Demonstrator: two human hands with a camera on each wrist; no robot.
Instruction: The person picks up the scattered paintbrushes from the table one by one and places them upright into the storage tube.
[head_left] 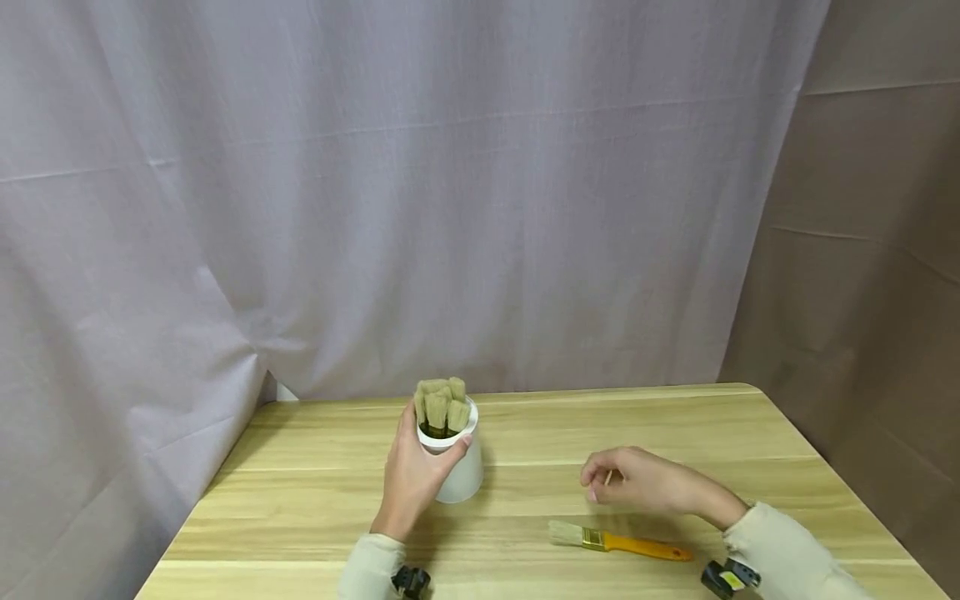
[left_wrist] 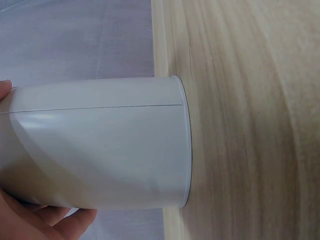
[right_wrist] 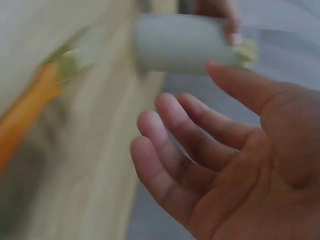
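standing upright on the wooden table (head_left: 675, 425), head view: one white cup (head_left: 459, 475), filled with brushes (head_left: 441, 407), bristles up. left hand (head_left: 414, 482) wraps the cup's side, fingers and thumb curled round it near the rim. right hand (head_left: 647, 483) hovers to the right of the cup, apart from it, fingers loosely bent, nothing held. one loose brush (head_left: 617, 542) with orange handle lies flat on the table just below the right hand, bristles pointing left, untouched. pale curtain (head_left: 375, 192) behind the table.

left wrist view: white cup (left_wrist: 105, 145) seen side-on, its base resting on the table (left_wrist: 255, 125) close to the table's edge; fingers (left_wrist: 65, 223) of the left hand at the cup's lower side, one fingertip at its upper side.

right wrist view, blurred: right hand (right_wrist: 225, 155) palm up, fingers spread and relaxed, empty. beyond it the white cup (right_wrist: 182, 42) with the other hand's fingers on it; orange brush (right_wrist: 30, 107) at left on the table (right_wrist: 95, 165).
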